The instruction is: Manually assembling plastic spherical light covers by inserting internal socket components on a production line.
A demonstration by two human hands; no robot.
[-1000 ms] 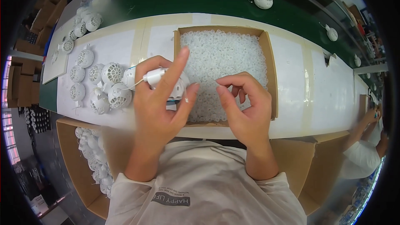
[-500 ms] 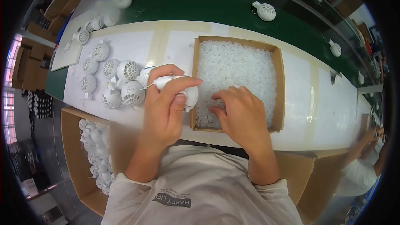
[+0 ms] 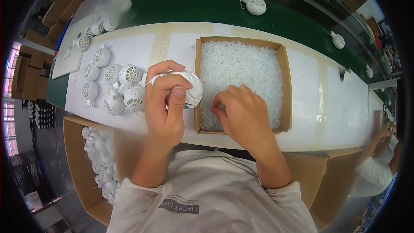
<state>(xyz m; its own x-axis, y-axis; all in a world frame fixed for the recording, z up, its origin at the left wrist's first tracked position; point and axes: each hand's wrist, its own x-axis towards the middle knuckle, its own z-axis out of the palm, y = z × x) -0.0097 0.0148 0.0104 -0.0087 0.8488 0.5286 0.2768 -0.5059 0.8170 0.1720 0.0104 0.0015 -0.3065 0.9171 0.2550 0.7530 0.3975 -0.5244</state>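
Observation:
My left hand [image 3: 166,108] is closed around a white round plastic housing [image 3: 196,90], held above the table at the left edge of a cardboard box [image 3: 287,77]. The palm and fingers hide much of the housing. Small clear plastic rings [image 3: 246,60] fill the shallow box. Over its near part is my right hand [image 3: 248,114], thumb and index finger drawn together. Anything between those fingertips is too small to make out. Left of my left hand, several white balls with latticed faces [image 3: 130,74] lie on the white tabletop.
A green conveyor belt [image 3: 194,6] runs along the far side, carrying spaced white balls [image 3: 256,5]. At lower left an open carton [image 3: 79,168] contains many similar balls [image 3: 101,159]. Another carton [image 3: 302,168] stands at lower right, near another person's arm [image 3: 371,151].
The housing has turned in my left hand, so its round side now shows more. My right thumb and index finger have come together. Balls on the belt have shifted left.

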